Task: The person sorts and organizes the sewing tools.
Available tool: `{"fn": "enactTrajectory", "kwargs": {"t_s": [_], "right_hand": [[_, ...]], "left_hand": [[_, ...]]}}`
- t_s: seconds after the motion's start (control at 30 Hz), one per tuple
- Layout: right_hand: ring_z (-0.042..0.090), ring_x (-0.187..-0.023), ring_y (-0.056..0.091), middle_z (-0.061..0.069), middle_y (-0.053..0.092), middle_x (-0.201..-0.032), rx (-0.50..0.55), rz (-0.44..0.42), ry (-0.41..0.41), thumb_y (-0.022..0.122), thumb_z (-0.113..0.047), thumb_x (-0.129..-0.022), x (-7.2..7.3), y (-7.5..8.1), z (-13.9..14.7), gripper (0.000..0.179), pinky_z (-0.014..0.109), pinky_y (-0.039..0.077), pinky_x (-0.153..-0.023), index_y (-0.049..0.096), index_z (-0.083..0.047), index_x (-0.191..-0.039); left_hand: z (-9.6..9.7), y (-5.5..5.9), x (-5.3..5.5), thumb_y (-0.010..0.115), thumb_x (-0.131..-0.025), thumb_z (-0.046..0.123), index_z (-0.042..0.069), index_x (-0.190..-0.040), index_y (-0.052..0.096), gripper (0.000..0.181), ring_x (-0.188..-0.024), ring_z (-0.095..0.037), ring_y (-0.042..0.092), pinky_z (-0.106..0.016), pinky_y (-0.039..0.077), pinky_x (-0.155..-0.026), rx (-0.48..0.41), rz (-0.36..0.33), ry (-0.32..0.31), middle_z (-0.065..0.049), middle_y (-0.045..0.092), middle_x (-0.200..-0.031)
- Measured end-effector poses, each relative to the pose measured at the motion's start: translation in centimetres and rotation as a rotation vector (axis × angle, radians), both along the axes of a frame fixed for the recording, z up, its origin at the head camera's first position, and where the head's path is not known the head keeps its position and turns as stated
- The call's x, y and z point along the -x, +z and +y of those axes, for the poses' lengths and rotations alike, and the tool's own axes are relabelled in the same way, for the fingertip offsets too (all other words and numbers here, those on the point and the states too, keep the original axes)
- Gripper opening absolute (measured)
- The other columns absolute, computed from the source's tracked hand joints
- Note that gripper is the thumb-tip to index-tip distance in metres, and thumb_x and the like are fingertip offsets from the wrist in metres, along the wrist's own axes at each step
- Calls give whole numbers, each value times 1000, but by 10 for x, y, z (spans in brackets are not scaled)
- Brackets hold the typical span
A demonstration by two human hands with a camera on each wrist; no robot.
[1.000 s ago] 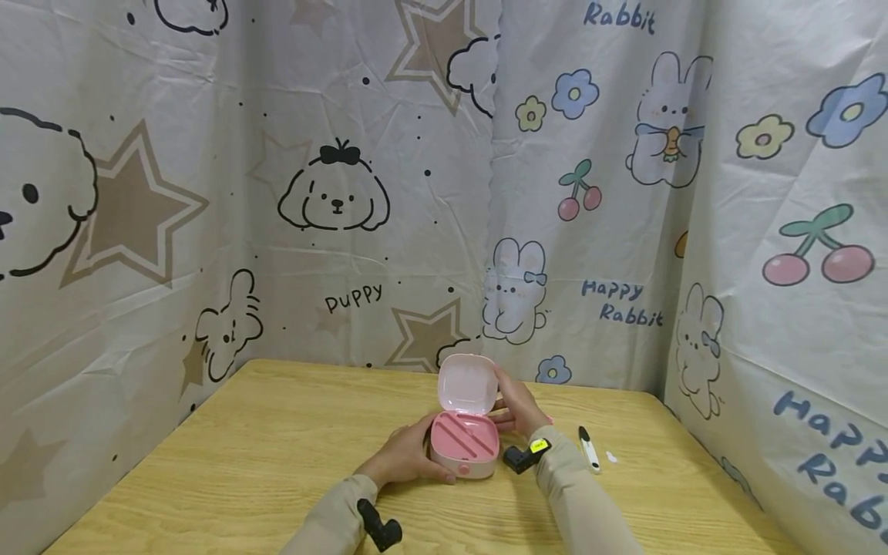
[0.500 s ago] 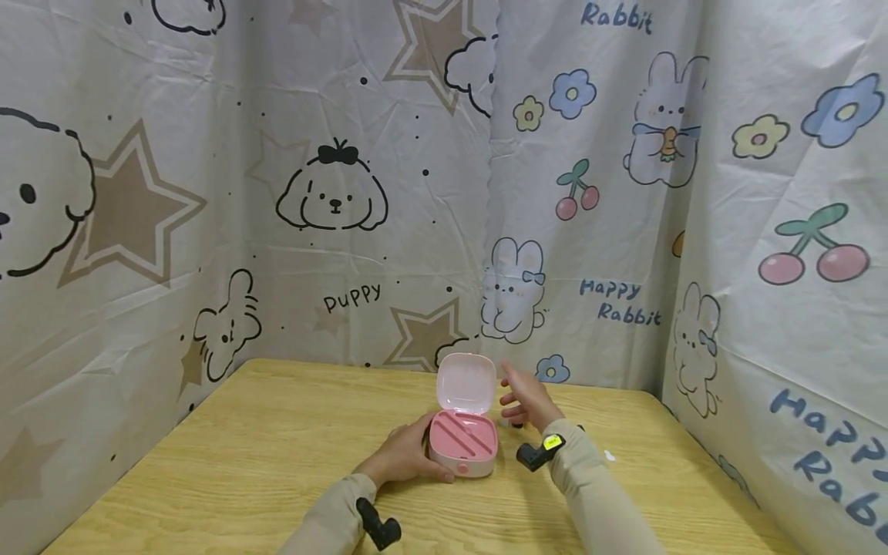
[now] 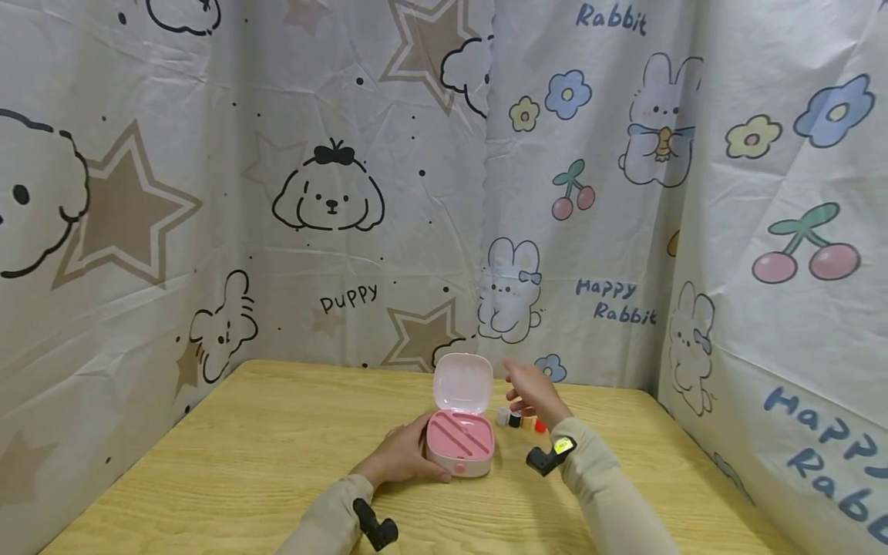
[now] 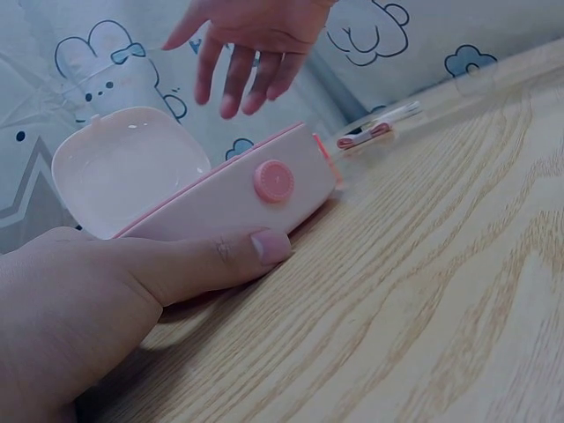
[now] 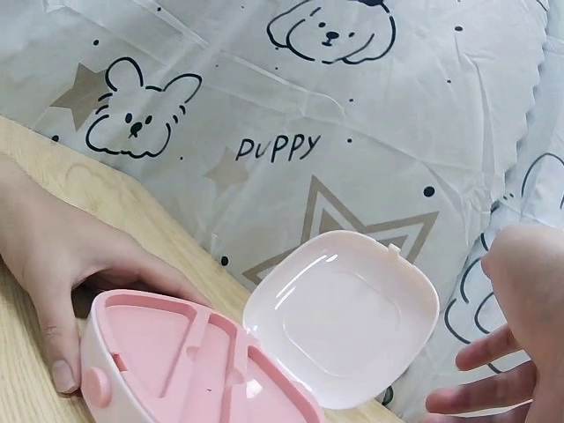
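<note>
While the left hand [image 3: 401, 456] grips the left side of a pale pink, rounded plastic box [image 3: 479, 467] with a darker pink compartmented tray, lower centre of the head view, thumb along the front, the box's glossy pale pink lid [image 3: 462, 383] stands open behind. Right hand [image 3: 536, 395] is right of the lid, not touching it, fingers loosely extended, nothing held. Small white, black, orange and red objects [image 3: 515, 421] sit below that hand, right of the box, on the light wood-grain table [image 3: 312, 432].

Head view forward-down, farther; wrist views close, sharing pink box [image 3: 475, 465].
</note>
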State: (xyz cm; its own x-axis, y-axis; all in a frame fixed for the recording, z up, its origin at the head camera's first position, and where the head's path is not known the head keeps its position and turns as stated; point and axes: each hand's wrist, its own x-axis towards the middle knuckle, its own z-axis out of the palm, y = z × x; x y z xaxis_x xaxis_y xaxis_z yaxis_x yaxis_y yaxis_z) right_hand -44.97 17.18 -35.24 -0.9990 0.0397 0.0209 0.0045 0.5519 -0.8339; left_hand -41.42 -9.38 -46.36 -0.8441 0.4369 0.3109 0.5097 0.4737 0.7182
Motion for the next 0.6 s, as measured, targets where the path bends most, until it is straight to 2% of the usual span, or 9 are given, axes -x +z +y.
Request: {"fn": "enactTrajectory", "kwargs": {"t_s": [0.1, 0.17, 0.33, 0.47, 0.6], "right_hand": [[28, -71, 69, 12, 67, -86, -82, 66, 3, 41, -60, -105, -4, 1, -3, 66, 37, 56, -62, 64, 0, -122], [26, -71, 68, 11, 67, -86, -182, 114, 3, 40, -61, -105, -5, 0, -6, 66, 35, 54, -60, 66, -2, -117], [24, -80, 66, 8, 69, -94, -412, 227, -10, 43, -60, -105, -9, -5, -14, 62, 41, 53, -66, 72, -6, -114], [25, -87, 66, 7, 72, -103, -460, 293, -4, 50, -57, -104, -14, -7, -20, 56, 44, 54, -68, 74, -8, -115], [23, -84, 66, 4, 71, -100, -464, 340, 21, 54, -57, -102, -21, -11, -25, 52, 42, 52, -66, 72, -11, -115]], "left_hand": [[0, 1, -2, 97, -69, 46, 13, -160, 36, 114, -139, -30, 47, -59, 32, -115, 6, 4, 1, -5, 51, -153], [0, 2, -3, 96, -69, 46, 13, -160, 36, 114, -139, -30, 47, -59, 32, -115, 7, 4, -3, -5, 51, -153], [1, 4, -4, 96, -70, 47, 12, -160, 36, 114, -138, -30, 47, -59, 32, -115, 17, 12, 0, -6, 52, -153], [1, 4, -5, 95, -70, 48, 11, -159, 38, 112, -136, -31, 50, -59, 34, -113, 27, 28, 1, -7, 54, -151], [0, 3, -5, 95, -71, 49, 11, -157, 41, 109, -131, -28, 54, -57, 38, -111, 42, 65, -1, -6, 58, -146]]}}
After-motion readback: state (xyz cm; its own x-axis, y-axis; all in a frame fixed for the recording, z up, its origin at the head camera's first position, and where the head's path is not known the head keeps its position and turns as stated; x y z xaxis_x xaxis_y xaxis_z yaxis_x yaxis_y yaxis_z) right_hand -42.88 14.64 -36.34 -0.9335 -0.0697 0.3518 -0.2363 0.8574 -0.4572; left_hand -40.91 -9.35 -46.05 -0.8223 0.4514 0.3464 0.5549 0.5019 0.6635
